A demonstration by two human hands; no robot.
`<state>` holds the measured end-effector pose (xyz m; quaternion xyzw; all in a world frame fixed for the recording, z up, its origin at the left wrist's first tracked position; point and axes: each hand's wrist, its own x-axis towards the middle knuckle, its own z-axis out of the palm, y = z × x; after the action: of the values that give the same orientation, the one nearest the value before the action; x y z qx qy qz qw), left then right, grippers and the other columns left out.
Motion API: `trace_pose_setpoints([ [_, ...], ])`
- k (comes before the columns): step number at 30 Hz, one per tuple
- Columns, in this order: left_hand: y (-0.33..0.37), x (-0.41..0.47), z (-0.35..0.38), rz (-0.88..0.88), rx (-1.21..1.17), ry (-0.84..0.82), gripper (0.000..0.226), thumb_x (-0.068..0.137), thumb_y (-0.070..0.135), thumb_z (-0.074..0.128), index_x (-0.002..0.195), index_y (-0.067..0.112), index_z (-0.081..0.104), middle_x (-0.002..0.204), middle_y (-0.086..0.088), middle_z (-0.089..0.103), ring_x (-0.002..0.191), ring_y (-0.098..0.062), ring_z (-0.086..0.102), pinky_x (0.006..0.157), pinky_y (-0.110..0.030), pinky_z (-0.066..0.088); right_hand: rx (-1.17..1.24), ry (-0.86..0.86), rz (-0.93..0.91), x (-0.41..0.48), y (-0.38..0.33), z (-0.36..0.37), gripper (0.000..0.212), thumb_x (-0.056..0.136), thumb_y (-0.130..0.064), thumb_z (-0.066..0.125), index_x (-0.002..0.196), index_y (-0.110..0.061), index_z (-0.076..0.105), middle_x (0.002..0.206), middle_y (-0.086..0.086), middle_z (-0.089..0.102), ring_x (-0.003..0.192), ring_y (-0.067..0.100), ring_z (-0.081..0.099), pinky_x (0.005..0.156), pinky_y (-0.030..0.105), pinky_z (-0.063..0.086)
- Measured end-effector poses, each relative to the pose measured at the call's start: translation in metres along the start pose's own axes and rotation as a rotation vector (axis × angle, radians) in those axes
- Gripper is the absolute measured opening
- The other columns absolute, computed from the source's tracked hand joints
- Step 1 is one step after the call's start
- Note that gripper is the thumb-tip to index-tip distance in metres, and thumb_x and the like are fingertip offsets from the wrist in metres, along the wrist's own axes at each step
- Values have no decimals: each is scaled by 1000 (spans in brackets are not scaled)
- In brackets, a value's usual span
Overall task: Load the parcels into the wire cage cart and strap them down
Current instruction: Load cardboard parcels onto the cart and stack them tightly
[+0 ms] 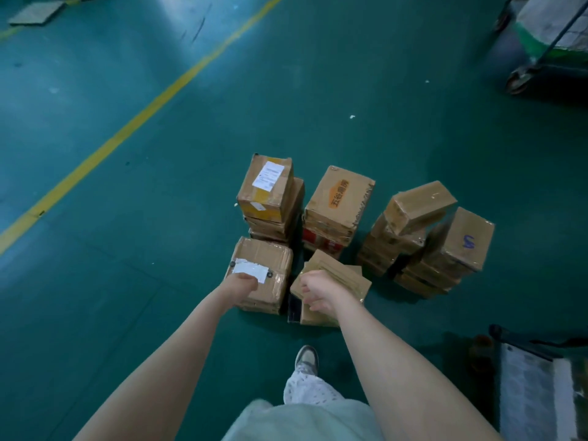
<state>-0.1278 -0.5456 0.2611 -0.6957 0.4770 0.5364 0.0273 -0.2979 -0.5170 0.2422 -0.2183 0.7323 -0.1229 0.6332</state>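
Parcels (337,198) stand in short stacks of taped cardboard boxes on the green floor (127,281), just ahead of the person's shoe (307,358); none of them is in a cart yet, so the job looks to be at its loading step, at a pick-up. The left hand (243,283) reaches down to the nearest box on the left (270,253), touching its top at the edge of the white label; the fingers point away from the camera, so I cannot tell whether they lie flat or hook over the box. The right hand (321,291) hangs over the tilted box (345,276) just beside it, which leans against the stack behind. Its fingers are curled in, but whether they grip the cardboard or hold nothing is not clear from here. A wheeled cart (547,43) stands well apart at the far right, and the blurred frame of what seems to be another cart (528,386) sits close on the near right. Which one is the wire cage I cannot say. The next move likely calls for a firm hold on one box, probably with both hands, then a lift and a turn to the right towards a cart. The leaning box may slide once its neighbour goes. Strapping comes much later.
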Motion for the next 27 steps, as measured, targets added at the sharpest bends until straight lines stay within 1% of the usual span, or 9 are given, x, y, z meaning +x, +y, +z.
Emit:
trace_pose_setpoints([
  [2,0,11,-8,-4,24,23,37,96,14,40,130,12,53,134,-7,49,102,-20,43,82,-26,34,11,3,4,16,-13,2,38,99,-18,40,136,-10,41,126,9,54,88,20,55,83,35,48],
  [5,1,35,-22,-25,22,42,37,96,14,41,130,10,54,134,-9,50,102,-22,46,85,-28,37,1,12,23,39,-29,11,28,97,-19,38,121,-13,49,85,4,52,60,16,46,61,29,44],
  [6,1,42,-25,-29,14,41,36,96,14,42,130,10,54,132,-10,52,103,-23,48,88,-30,39,-33,9,36,44,-32,14,23,96,-19,37,115,-16,49,76,1,47,56,15,44,55,27,40],
  [8,-5,64,-34,-49,-10,31,34,95,13,43,127,10,56,122,-9,55,104,-25,51,92,-33,41,-83,-2,69,63,-37,26,20,96,-21,34,109,-17,48,75,1,45,58,15,46,51,25,37],
  [10,-14,86,-40,-66,-17,1,29,95,12,45,120,13,58,114,-5,53,102,-22,50,88,-28,39,-91,-6,100,84,-36,39,28,97,-22,33,116,-14,51,88,5,52,69,18,52,54,24,38],
  [14,-37,148,-50,-148,-16,-48,34,94,10,48,126,8,57,130,-10,54,121,-25,50,99,-27,36,-89,-48,163,137,-28,68,30,96,-15,34,119,-11,51,86,2,49,84,21,52,69,29,43],
  [19,-72,229,-60,-206,36,-112,37,94,12,47,131,9,53,134,-11,52,122,-24,49,95,-24,36,-56,12,190,206,-20,99,34,98,-20,35,127,-17,51,110,3,55,95,21,54,78,35,49],
  [23,-83,297,-71,-208,52,-67,42,93,15,50,135,7,48,134,-15,51,121,-27,50,94,-30,40,-19,45,234,262,-23,117,29,94,-12,39,119,-17,54,103,5,56,96,23,54,83,37,50],
  [27,-51,372,-96,-90,62,32,47,94,17,47,139,5,41,138,-16,47,123,-30,48,98,-36,40,75,170,138,326,-64,110,21,91,-4,40,98,-12,58,80,9,53,77,24,52,82,44,51],
])
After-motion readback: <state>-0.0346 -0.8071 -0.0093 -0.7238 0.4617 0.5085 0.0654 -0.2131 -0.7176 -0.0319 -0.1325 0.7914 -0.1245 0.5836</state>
